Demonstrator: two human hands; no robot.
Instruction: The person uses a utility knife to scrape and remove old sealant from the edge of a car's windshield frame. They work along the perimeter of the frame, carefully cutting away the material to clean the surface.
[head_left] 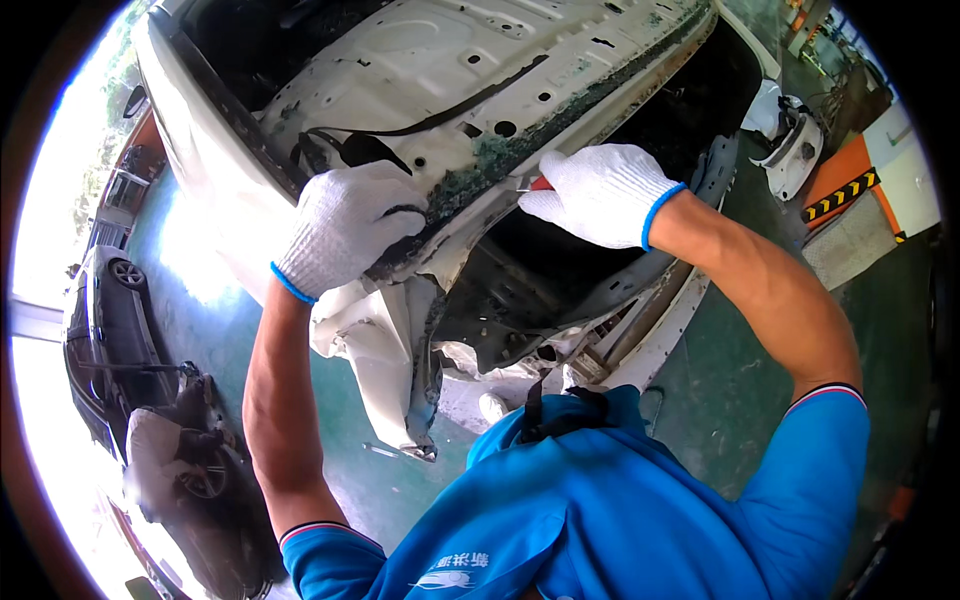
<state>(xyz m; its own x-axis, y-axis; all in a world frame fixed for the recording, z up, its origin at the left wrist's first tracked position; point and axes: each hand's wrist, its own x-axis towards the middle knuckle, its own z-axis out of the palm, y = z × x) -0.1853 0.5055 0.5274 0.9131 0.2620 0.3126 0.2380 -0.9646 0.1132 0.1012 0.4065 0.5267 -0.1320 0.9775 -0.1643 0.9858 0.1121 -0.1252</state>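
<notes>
White knit gloves covered both my hands. My left hand (345,225) clamped the torn edge of the white car body panel (440,90) — fingers curled over its rim. My right hand (600,195) gripped a red-handled tool (533,184) against that edge.

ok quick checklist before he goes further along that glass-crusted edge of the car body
1. Gloves on both hands: ok; left hand and right hand wear white knit gloves.
2. Left hand bracing the car body: ok, it grips the edge.
3. Tool in the right hand: cannot tell its type; only a red bit and a thin metal tip show.
4. Broken glass along the edge: not ok, crumbs remain.
5. Forearms covered: not ok, bare below short sleeves.
6. Black cable clear of the tool: ok.
</notes>
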